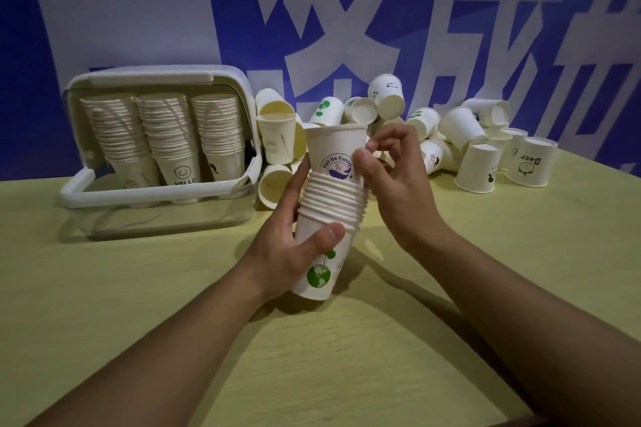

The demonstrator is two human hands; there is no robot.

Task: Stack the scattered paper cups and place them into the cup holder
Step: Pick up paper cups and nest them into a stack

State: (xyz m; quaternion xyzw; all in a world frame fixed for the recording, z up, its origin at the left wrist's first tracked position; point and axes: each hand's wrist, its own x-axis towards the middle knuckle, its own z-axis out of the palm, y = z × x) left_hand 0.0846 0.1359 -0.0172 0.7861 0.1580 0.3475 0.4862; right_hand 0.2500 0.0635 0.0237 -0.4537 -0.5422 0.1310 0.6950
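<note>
My left hand (pixel 288 239) grips a stack of nested white paper cups (pixel 329 208) above the table's middle, thumb across the bottom cup with a green globe print. My right hand (pixel 392 170) pinches the top cup (pixel 334 152), printed "Fell Be Funny", which sits partly in the stack. The white cup holder (pixel 74 187) lies at the back left, lid open, holding three rows of stacked cups (pixel 166 135). Loose cups (pixel 461 135) lie scattered in a pile behind my hands and to the right.
A yellow-green table (pixel 138 305) carries everything. A blue wall banner with large white characters (pixel 329 10) rises right behind the holder and the cup pile. Two upside-down cups (pixel 478 166) stand at the pile's right end near the table's far edge.
</note>
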